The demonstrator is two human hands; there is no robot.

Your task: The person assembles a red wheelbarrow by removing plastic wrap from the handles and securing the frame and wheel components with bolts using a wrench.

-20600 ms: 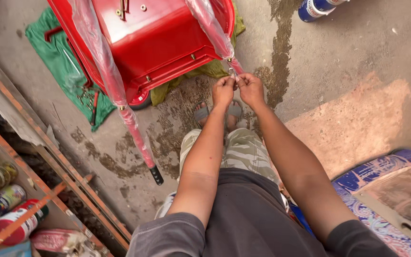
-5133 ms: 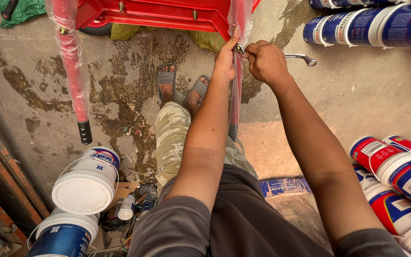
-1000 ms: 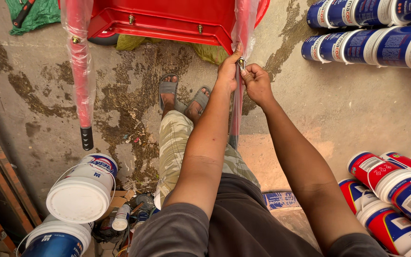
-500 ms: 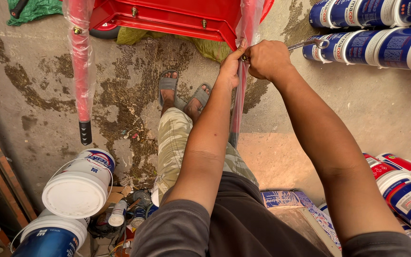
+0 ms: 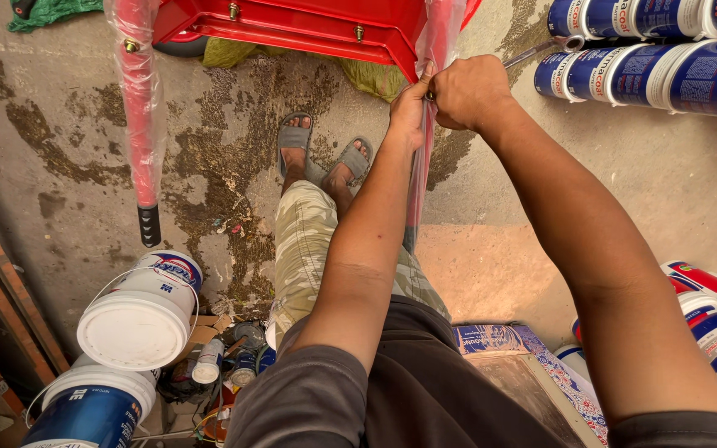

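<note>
Right hand [image 5: 470, 91]: fist closed on wrench [image 5: 533, 53] at red leg [image 5: 426, 124]. Left hand [image 5: 410, 104]: fingers pinching the leg. Risk: wrench slipping, knuckles striking frame [image 5: 292, 25].

The person wears a dark grey T-shirt [image 5: 392, 390] with short sleeves, so both arms are bare. The trousers [image 5: 309, 249] are light with a soft green camouflage pattern. At 12 o'clock from the knees, two grey open sandals [image 5: 325, 153] show bare toes.
</note>
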